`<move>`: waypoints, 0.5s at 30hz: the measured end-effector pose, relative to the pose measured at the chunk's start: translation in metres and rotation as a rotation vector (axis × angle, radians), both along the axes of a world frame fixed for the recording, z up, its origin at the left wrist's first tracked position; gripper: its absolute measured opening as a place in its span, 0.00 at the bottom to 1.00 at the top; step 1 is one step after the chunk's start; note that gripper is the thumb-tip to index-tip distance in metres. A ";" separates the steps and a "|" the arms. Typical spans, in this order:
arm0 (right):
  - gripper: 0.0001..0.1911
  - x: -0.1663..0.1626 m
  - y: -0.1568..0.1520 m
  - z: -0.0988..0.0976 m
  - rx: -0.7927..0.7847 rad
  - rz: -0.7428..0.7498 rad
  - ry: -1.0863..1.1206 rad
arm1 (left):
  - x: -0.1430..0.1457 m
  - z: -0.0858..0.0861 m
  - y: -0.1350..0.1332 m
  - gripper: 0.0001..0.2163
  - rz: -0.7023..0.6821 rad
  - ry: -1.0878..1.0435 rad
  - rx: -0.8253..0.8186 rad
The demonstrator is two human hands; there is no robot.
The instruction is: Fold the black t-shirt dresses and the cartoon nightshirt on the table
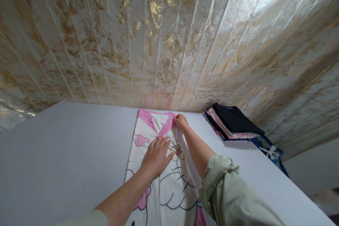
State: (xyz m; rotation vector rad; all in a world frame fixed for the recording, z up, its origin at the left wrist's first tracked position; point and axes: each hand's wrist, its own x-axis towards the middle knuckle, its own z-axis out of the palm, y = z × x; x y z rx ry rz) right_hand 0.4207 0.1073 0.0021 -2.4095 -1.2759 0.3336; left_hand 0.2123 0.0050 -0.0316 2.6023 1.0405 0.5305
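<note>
A white garment (169,190) with a pink collar, a pink heart, a flower and black line drawings lies lengthwise on the white table, its sides folded in. My left hand (156,155) rests flat on its front just below the collar's point, fingers stretched out. At the collar's right corner, my right hand (181,121) pinches the pink collar (169,123) between thumb and fingers. The lower end of the garment runs out of view at the bottom.
To the right stands a stack of folded clothes (235,122), black on top with pink and dark layers beneath. A blue cloth item (271,152) hangs by the table's right edge. Behind the white table (66,155) hangs a gold-patterned curtain (159,42).
</note>
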 end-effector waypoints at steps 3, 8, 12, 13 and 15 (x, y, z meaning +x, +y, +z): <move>0.12 0.000 0.011 -0.002 0.043 -0.005 -0.038 | 0.000 -0.002 0.001 0.23 0.014 -0.021 0.015; 0.14 0.001 0.015 0.003 0.079 -0.010 -0.112 | 0.002 -0.008 0.003 0.22 0.052 -0.067 0.035; 0.15 -0.005 0.018 0.010 0.091 0.013 -0.164 | 0.003 -0.008 0.004 0.20 0.070 -0.086 0.035; 0.14 -0.008 0.020 0.011 0.076 0.035 -0.162 | 0.003 -0.008 0.004 0.19 0.077 -0.089 0.039; 0.12 -0.016 0.023 0.009 0.034 0.073 -0.147 | 0.003 -0.007 0.004 0.18 0.087 -0.090 0.042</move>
